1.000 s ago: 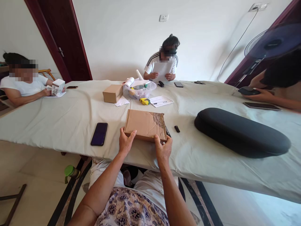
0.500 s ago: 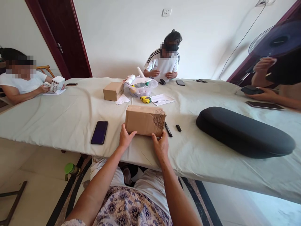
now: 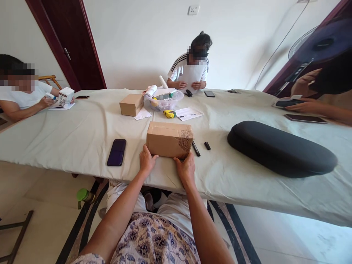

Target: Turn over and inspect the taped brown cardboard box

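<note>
A brown cardboard box (image 3: 166,143) with dark scribbles at its right end sits on the cloth-covered table in front of me. My left hand (image 3: 147,160) grips its lower left corner, thumb along the bottom edge. At the lower right corner, my right hand (image 3: 185,167) holds it in the same way; the fingers of both hands are partly hidden by the box. Just right of the box lies a black marker (image 3: 196,148), and its black cap (image 3: 207,146) is a little farther right. A dark phone (image 3: 116,152) lies to the left of my left hand.
A long black case (image 3: 280,148) takes up the right side of the table (image 3: 68,139). Farther back are a smaller cardboard box (image 3: 131,105), a plastic basket (image 3: 178,97) of supplies, a yellow tape measure (image 3: 169,114) and a paper sheet (image 3: 192,113). Three other people sit around the table.
The box's top now looks flatter and its far edge neater, with both my hands still on its lower corners. The person at right has shifted their hands.
</note>
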Tool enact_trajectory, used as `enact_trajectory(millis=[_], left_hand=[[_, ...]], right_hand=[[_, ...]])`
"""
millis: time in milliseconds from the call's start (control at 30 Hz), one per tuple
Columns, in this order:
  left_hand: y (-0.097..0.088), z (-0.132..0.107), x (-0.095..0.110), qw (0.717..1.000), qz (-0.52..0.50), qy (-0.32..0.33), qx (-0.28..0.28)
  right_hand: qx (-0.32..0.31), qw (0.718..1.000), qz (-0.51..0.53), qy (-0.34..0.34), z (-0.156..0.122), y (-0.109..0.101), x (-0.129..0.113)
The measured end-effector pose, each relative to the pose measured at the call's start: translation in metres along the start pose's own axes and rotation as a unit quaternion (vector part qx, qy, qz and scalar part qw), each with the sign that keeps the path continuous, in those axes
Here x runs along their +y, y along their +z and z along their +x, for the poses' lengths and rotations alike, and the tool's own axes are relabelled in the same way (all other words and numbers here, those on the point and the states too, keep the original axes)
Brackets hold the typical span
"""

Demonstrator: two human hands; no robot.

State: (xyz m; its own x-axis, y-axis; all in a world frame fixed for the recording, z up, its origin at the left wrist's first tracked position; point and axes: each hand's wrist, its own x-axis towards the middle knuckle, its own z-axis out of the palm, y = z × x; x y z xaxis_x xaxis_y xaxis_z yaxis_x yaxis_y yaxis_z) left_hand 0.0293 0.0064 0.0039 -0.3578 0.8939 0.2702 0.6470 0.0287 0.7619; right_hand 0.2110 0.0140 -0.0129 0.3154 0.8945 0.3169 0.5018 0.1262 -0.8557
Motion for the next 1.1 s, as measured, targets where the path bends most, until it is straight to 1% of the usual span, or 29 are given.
enact_trajectory(millis=[267,367,500,567,667,767,833,900,1000,1100], left_hand=[[-0.002,0.0,-0.001,0.999,-0.04,-0.028,0.02],[-0.003,0.0,0.0,0.997,-0.07,-0.034,0.026],[-0.006,0.001,0.001,0.99,-0.129,-0.037,0.041],[-0.009,0.002,-0.001,0.984,-0.169,-0.04,0.048],[-0.017,0.006,-0.005,0.969,-0.23,-0.057,0.063],[-0.027,0.009,-0.006,0.956,-0.27,-0.078,0.08],[-0.034,0.011,-0.001,0.952,-0.284,-0.079,0.083],[-0.039,0.012,0.011,0.951,-0.29,-0.07,0.079],[-0.044,0.015,0.036,0.959,-0.271,-0.051,0.071],[-0.043,0.016,0.059,0.971,-0.223,-0.041,0.07]], right_hand=[[0.023,0.998,-0.016,-0.056,-0.001,0.003,0.003],[0.026,0.998,-0.009,-0.058,-0.002,0.003,0.0],[0.031,0.998,0.014,-0.048,-0.001,0.002,-0.001],[0.042,0.997,0.054,-0.035,-0.001,0.001,0.0],[0.072,0.987,0.142,0.012,0.0,-0.003,-0.002],[0.113,0.974,0.194,0.038,-0.002,-0.011,-0.012],[0.126,0.971,0.2,0.038,-0.004,-0.017,-0.024],[0.128,0.974,0.187,0.022,-0.005,-0.023,-0.039],[0.12,0.982,0.146,-0.023,-0.001,-0.026,-0.061],[0.121,0.986,0.089,-0.068,0.008,-0.021,-0.079]])
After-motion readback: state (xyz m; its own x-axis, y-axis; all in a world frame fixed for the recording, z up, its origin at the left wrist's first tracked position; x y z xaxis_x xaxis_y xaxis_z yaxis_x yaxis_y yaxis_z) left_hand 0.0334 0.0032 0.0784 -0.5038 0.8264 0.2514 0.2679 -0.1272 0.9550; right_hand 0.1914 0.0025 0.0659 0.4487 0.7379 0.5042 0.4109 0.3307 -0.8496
